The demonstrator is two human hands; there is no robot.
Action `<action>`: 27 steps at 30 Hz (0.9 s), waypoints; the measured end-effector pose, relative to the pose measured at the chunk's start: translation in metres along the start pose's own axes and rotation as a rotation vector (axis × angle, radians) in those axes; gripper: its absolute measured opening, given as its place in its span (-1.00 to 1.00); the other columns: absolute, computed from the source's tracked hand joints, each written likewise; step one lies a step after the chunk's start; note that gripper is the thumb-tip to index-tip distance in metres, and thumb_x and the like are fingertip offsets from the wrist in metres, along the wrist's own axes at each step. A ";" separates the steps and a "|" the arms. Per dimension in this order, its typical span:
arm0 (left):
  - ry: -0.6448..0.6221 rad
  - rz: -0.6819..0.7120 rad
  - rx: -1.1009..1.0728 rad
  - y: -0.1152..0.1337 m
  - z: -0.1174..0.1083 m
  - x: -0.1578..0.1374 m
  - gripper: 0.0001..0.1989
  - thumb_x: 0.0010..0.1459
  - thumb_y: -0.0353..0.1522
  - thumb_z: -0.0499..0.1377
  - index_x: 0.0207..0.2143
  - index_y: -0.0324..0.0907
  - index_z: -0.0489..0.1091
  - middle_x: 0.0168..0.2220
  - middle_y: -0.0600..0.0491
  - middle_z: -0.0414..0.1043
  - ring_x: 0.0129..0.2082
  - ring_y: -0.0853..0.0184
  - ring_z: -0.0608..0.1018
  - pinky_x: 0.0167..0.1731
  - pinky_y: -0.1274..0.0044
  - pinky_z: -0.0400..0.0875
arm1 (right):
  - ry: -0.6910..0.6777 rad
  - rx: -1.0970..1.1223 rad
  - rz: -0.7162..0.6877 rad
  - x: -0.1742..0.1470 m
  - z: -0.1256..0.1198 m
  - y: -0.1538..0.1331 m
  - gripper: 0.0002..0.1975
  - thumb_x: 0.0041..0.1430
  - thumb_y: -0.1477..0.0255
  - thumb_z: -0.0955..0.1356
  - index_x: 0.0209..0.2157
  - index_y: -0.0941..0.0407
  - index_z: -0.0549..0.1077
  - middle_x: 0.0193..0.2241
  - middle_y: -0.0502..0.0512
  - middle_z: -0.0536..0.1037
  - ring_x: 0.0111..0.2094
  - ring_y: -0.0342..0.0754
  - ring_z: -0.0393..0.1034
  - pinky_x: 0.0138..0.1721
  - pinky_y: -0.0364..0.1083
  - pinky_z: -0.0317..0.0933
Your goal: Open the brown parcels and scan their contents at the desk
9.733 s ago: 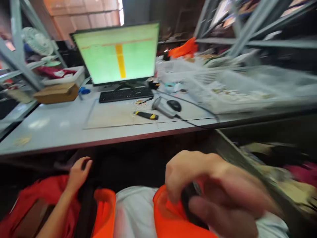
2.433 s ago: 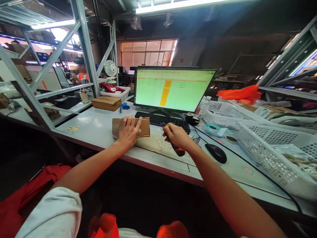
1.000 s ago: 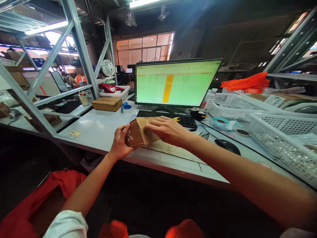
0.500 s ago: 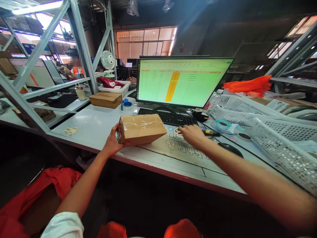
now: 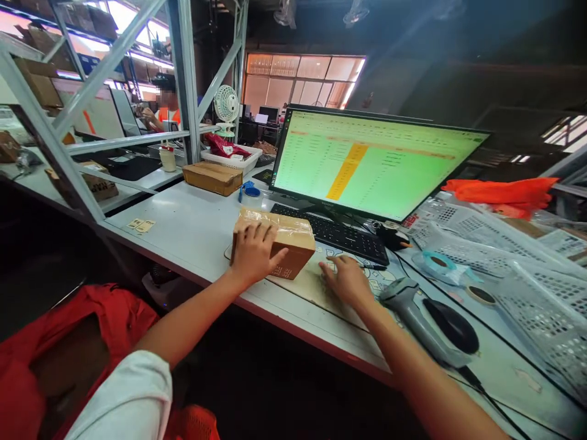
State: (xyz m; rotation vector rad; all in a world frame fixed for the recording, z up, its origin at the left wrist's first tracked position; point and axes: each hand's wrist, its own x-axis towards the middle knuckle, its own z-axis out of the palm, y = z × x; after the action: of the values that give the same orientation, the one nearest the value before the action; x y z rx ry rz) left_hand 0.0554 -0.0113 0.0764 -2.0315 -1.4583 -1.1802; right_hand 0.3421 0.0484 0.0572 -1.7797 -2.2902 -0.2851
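A taped brown cardboard box (image 5: pixel 296 247) stands on the printed desk mat (image 5: pixel 307 284), with printing on its near side. My left hand (image 5: pixel 254 253) grips it, fingers over the top edge and thumb against the near face. To the right of the box, my right hand (image 5: pixel 346 278) is low over the mat, fingers apart and holding nothing that I can see. Just behind that hand lies a thin dark tool (image 5: pixel 373 267), partly hidden. A grey barcode scanner (image 5: pixel 424 324) lies beside my right forearm, with a black mouse (image 5: pixel 452 324) against it.
Behind the mat are a black keyboard (image 5: pixel 348 237) and a monitor (image 5: pixel 362 162). White perforated baskets (image 5: pixel 545 305) and tape rolls (image 5: pixel 438 261) crowd the right. Another carton (image 5: pixel 213 177) and blue tape (image 5: pixel 250 190) are at back left. A co-worker (image 5: pixel 167 107) sits beyond the metal frame.
My left hand has shifted from the box's left end to its top and near face, and the box has turned. My right hand has drawn back toward me. The view has swung left.
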 end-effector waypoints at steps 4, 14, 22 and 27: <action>0.017 -0.071 0.004 -0.011 0.030 0.006 -0.53 0.30 0.06 0.21 -0.05 -0.13 0.54 -0.06 -0.07 0.61 -0.01 0.05 0.51 -0.01 0.21 0.21 | 0.227 0.357 -0.158 0.052 -0.045 -0.009 -0.61 0.40 0.23 0.29 0.01 0.20 0.59 -0.02 0.30 0.57 -0.02 0.14 0.48 0.05 0.06 0.36; 0.049 0.024 -0.074 -0.034 0.027 0.008 -0.56 0.28 0.09 0.23 -0.19 -0.08 0.56 -0.18 0.04 0.63 -0.11 0.18 0.51 -0.01 0.27 0.13 | -0.229 -0.057 -0.391 0.084 -0.104 -0.115 -0.52 0.47 0.12 0.25 0.05 0.19 0.57 -0.05 0.37 0.62 -0.03 0.24 0.52 -0.06 0.03 0.30; -0.011 -0.011 -0.008 -0.012 0.003 -0.004 -0.54 0.30 0.08 0.21 -0.18 -0.11 0.55 -0.17 0.00 0.61 -0.09 0.12 0.50 0.01 0.24 0.18 | -0.274 0.058 -0.005 0.133 -0.090 -0.105 -0.46 0.52 0.18 0.16 0.08 0.28 0.58 0.03 0.46 0.57 0.03 0.21 0.49 -0.03 -0.02 0.27; -0.491 0.099 -0.017 -0.018 -0.045 0.049 -0.58 0.34 0.00 0.20 -0.06 -0.15 0.54 0.00 -0.07 0.54 0.05 0.09 0.50 0.01 0.34 0.32 | -0.417 0.149 -0.056 0.147 -0.072 -0.106 -0.42 0.53 0.15 0.16 -0.06 0.28 0.65 -0.19 0.28 0.66 -0.23 0.02 0.51 -0.24 -0.15 0.24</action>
State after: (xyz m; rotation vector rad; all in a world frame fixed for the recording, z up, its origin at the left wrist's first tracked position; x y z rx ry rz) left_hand 0.0262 -0.0070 0.1392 -2.4916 -1.5302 -0.6796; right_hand 0.2086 0.1379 0.1684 -1.8376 -2.5560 0.2686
